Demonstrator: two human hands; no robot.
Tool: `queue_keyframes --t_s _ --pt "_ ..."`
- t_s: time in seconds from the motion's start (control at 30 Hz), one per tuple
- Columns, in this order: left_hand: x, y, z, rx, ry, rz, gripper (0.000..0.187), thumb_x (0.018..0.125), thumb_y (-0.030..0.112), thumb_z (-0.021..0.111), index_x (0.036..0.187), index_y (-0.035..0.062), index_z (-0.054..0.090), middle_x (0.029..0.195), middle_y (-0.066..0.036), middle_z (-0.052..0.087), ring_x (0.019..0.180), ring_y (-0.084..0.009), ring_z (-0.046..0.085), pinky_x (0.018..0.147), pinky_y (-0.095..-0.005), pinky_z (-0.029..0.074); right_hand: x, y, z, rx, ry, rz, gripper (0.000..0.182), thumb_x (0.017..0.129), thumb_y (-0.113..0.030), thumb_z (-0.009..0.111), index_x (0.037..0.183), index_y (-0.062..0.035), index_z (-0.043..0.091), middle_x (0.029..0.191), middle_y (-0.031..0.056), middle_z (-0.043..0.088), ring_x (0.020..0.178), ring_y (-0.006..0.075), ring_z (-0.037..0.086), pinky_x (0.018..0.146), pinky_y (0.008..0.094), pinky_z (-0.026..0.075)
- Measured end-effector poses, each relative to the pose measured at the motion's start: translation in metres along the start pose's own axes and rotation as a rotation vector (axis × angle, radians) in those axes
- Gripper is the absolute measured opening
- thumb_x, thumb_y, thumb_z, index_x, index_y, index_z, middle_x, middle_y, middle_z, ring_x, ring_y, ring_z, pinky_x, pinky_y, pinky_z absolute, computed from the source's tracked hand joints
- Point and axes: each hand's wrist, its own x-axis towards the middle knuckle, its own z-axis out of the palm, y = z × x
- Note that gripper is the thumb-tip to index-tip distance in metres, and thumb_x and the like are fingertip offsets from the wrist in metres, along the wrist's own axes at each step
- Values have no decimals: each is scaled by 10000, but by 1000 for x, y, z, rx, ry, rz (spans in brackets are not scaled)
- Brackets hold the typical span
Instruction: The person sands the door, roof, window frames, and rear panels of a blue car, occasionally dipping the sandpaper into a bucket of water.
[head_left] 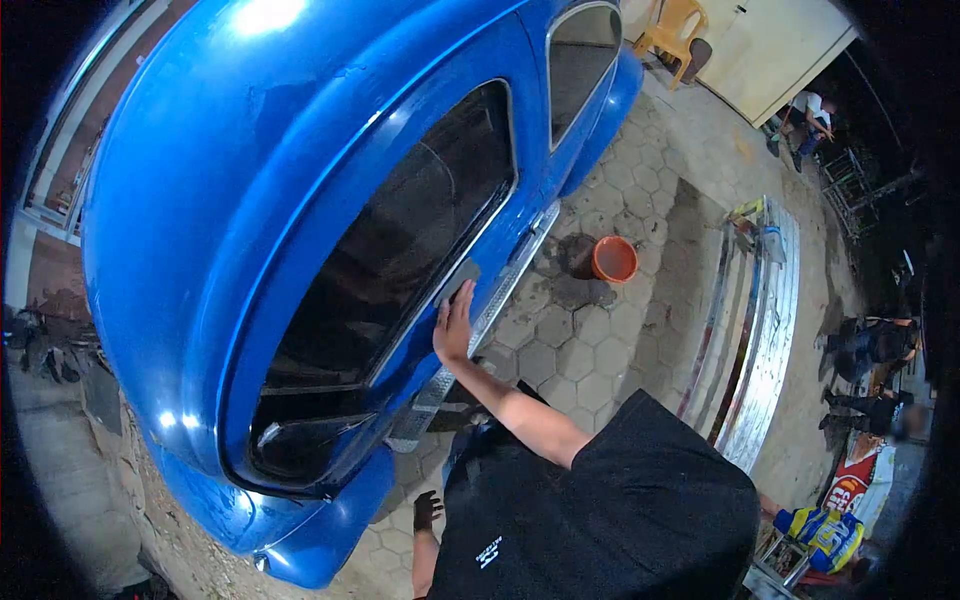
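Observation:
A blue rounded car (330,130) stands along my left side and front. My right hand (455,328) lies against its door just below the window, fingers outstretched over a thin grey rectangular pad (460,282). The pad is pressed to the blue paint; its exact kind cannot be made out. My left hand (427,511) hangs low near the car's rear fender (345,525), fingers apart, holding nothing visible. Under the door runs a ribbed metal running board (500,290).
An orange bucket (614,259) of cloudy water stands on hexagonal pavers (575,345), right of the car. A long metal-topped bench (775,330) is farther right. A yellow chair (675,35) stands ahead. Several people sit or stand at the right edge.

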Motion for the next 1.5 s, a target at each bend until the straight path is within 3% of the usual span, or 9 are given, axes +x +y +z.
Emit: queue_keyframes --t_s 0.23,0.43,0.53,0.73,0.87,0.97,1.17,1.3,1.5 --pt "57 36 37 -128 -8 -84 386 960 315 481 1301 147 544 1048 -61 647 834 -220 641 628 -376 521 91 21 -4 -107 16 115 711 1027 -296 395 1501 83 25 1576 290 79 1467 414 99 1199 406 155" --pt "80 36 73 -3 53 296 407 901 410 552 1219 160 595 951 -55 668 682 -198 634 606 -424 497 81 16 -5 -14 42 7 684 1030 -267 393 1497 92 46 1568 304 89 1476 383 88 1210 391 113" --pt "66 41 98 38 84 -33 406 900 423 555 1208 163 613 969 -60 674 685 -198 635 613 -412 496 91 11 -8 6 74 23 650 1030 -222 386 1495 95 59 1569 304 80 1475 387 97 1205 399 125" --pt "52 14 121 -28 71 -120 450 892 469 552 1224 172 620 1050 -99 667 833 -237 651 687 -431 496 237 14 -61 83 196 -222 588 1042 -209 295 1518 55 72 1601 235 58 1488 337 82 1205 374 93" --pt "41 13 144 -116 32 -242 460 906 452 529 1244 150 605 1099 -96 656 879 -252 643 748 -448 503 244 46 -87 371 -41 -87 603 1041 -197 316 1544 -14 38 1620 172 50 1490 295 101 1202 372 104" --pt "45 53 200 38 64 -124 433 938 379 490 1264 113 591 1130 -85 647 906 -237 630 758 -423 506 258 97 -99 367 -125 -341 592 1039 -220 311 1557 -65 70 1614 155 112 1468 286 187 1192 381 146" --pt "5 279 316 21 421 376 389 1001 234 413 1303 38 562 1190 -63 629 959 -208 604 779 -372 511 406 98 -107 250 -7 108 608 1052 -384 243 1553 -74 93 1568 221 211 1437 331 258 1171 440 208" --pt "70 262 326 -330 286 592 450 967 415 504 1290 110 577 1125 -86 652 854 -179 631 593 -325 473 370 141 -102 171 -52 41 637 1056 -430 226 1552 -59 73 1557 251 226 1441 340 253 1167 445 224" --pt "101 150 349 -453 97 100 395 929 391 522 1228 149 610 1072 -69 666 820 -206 626 639 -360 468 392 167 -112 534 -275 393 674 1032 -499 305 1514 -34 231 1539 159 320 1395 319 332 1150 438 254"
